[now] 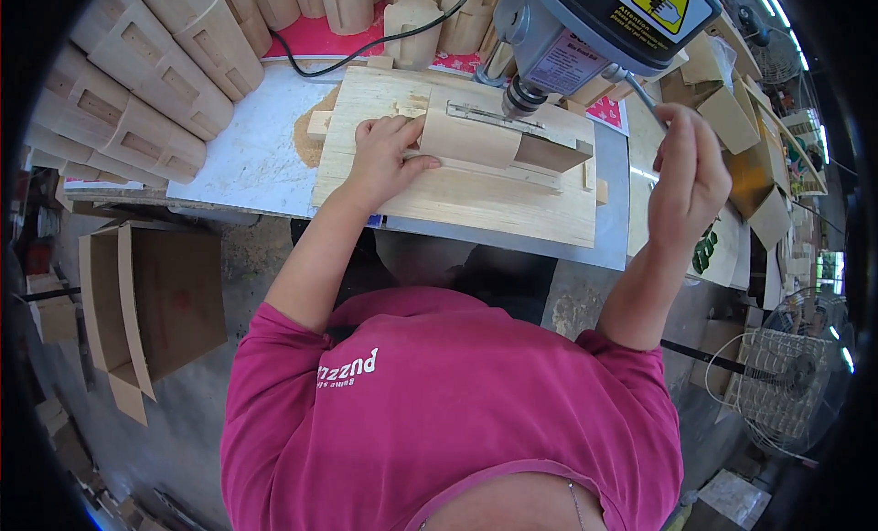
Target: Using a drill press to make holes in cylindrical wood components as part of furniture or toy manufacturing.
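Note:
A pale curved wooden piece (476, 142) sits in a wooden jig on a light board (512, 206). My left hand (389, 160) holds the piece's left end, thumb along the front edge and fingers bent at the back. Along the top of the jig runs a narrow slotted metal strip (489, 117). Just above its right part is the chuck (523, 98) of a drill press (576, 37); I cannot make out the bit's tip. Raised at the right, my right hand (690, 170) is closed around the end of the press's metal lever (637, 90).
Rows of slotted wooden pieces (151, 74) stand at the left and back of the table. A black cable (366, 48) crosses behind the board, near sawdust (311, 133). An open cardboard box (174, 293) is below left; more boxes (722, 106) and a fan (791, 371) are right.

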`<state>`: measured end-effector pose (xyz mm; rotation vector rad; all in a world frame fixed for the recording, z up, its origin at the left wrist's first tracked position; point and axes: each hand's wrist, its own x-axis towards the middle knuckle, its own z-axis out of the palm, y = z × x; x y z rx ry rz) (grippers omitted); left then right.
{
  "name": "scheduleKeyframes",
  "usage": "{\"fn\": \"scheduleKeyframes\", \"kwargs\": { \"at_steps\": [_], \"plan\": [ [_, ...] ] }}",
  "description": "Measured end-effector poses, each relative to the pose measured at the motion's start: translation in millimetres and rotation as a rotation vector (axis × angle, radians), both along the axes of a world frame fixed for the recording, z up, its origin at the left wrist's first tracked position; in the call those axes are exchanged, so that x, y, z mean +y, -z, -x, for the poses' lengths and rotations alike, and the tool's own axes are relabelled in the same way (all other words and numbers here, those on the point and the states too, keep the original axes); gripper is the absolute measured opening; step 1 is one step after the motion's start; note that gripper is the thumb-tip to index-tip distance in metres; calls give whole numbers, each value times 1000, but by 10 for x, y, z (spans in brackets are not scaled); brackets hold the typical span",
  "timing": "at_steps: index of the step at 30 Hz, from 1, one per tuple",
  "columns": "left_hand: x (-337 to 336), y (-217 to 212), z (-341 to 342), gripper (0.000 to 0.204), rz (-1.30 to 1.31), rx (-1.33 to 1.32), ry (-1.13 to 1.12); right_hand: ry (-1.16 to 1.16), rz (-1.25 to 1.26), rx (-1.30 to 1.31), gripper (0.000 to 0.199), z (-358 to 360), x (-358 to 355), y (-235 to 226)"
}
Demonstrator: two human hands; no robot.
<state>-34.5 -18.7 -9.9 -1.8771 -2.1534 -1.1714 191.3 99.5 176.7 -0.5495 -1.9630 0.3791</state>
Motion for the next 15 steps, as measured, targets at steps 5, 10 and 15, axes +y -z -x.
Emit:
{"fn": "scheduleKeyframes", "kwargs": {
  "at_steps": [5,10,15],
  "plan": [
    [18,-16,-17,52,8,11,-5,8,54,-14,16,-53,-110,227],
    [-1,-60,-22,45,110,-54,-10,-26,26,111,14,-21,-49,656],
    [19,-5,10,52,24,16,5,-28,-27,62,9,73,114,1083]
  ]
}}
